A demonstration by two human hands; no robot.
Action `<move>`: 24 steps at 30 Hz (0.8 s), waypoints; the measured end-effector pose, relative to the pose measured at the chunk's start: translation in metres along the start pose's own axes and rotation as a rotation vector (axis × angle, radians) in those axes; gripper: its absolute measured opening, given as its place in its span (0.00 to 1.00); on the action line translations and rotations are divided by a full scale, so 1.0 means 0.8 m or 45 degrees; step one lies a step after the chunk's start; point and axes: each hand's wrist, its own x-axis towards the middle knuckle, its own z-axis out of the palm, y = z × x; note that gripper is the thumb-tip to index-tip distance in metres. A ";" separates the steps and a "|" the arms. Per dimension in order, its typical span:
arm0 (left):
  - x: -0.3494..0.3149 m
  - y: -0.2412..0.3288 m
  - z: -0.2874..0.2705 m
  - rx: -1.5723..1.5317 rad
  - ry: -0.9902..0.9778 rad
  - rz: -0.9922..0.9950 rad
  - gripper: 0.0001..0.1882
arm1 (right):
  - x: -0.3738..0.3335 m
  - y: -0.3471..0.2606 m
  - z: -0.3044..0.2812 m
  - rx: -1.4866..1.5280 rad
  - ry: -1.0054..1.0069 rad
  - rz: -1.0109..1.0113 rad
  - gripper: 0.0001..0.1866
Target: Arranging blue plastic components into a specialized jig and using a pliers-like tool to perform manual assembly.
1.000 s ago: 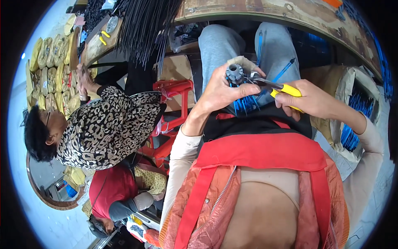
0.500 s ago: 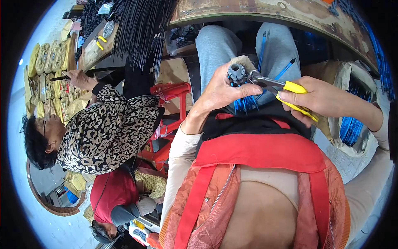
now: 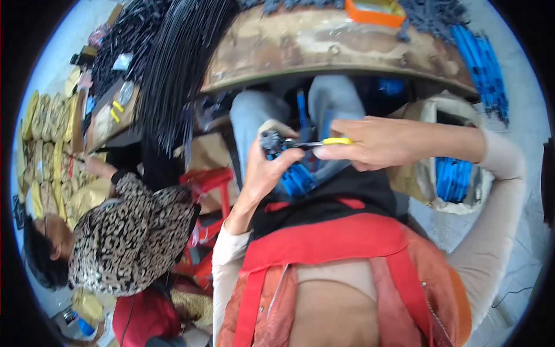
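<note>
My left hand (image 3: 261, 168) is closed round a grey notched hub (image 3: 270, 140) with a bunch of blue rods (image 3: 298, 178) hanging below it. My thumb presses near the top of the rods. In my right hand (image 3: 361, 143) is a pair of pliers with yellow handles (image 3: 337, 141). Their metal jaws reach left to the hub's side; motion blur hides what they bite on. The hub is held over my lap, above my knees in grey trousers (image 3: 254, 113).
A worn wooden table (image 3: 277, 55) spans the front, with an orange tray (image 3: 376, 13) and blue rods (image 3: 480, 75) at its right. A sack (image 3: 425, 173) of blue rods stands at my right. Long black rods (image 3: 173, 75) hang off the left side. A co-worker in a patterned top (image 3: 130, 231) sits left.
The view has shifted, showing more of the table. The pliers have turned nearly level, their jaws still at the hub. The hub has tipped away from facing up.
</note>
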 end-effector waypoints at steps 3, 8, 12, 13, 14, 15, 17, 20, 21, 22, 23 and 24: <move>0.008 0.000 -0.030 -0.030 0.260 0.049 0.08 | 0.012 -0.002 -0.014 0.639 0.303 0.474 0.20; -0.024 0.042 -0.159 -0.804 0.513 0.310 0.18 | -0.037 0.120 0.018 -0.376 0.887 0.975 0.24; -0.026 0.056 -0.141 -0.996 0.795 0.327 0.21 | -0.090 0.168 0.026 -1.072 0.725 0.958 0.30; -0.020 0.066 -0.105 -0.910 0.877 0.316 0.21 | -0.093 0.155 0.034 -1.189 0.891 0.849 0.35; -0.019 0.048 -0.112 -1.320 0.797 0.190 0.21 | -0.081 0.122 0.033 -0.961 0.873 0.685 0.39; -0.009 0.014 -0.118 -1.734 0.679 0.051 0.21 | -0.064 0.086 0.034 -0.740 0.841 0.538 0.44; 0.001 -0.014 -0.104 -1.645 0.768 -0.039 0.21 | -0.035 0.021 0.046 -0.230 0.852 0.270 0.50; 0.024 -0.050 -0.077 -1.949 0.564 -0.213 0.21 | -0.009 -0.004 0.087 0.484 0.998 -0.170 0.54; 0.033 -0.065 -0.068 -2.011 0.493 -0.254 0.21 | 0.007 -0.007 0.100 0.631 1.151 -0.289 0.44; 0.035 -0.065 -0.053 -1.972 0.504 -0.321 0.20 | 0.022 -0.004 0.108 0.741 1.252 -0.392 0.43; 0.037 -0.062 -0.032 -1.929 0.505 -0.398 0.20 | 0.036 0.006 0.106 0.523 1.381 -0.373 0.39; 0.039 -0.064 -0.014 -1.873 0.496 -0.465 0.20 | 0.039 0.003 0.107 0.500 1.464 -0.393 0.35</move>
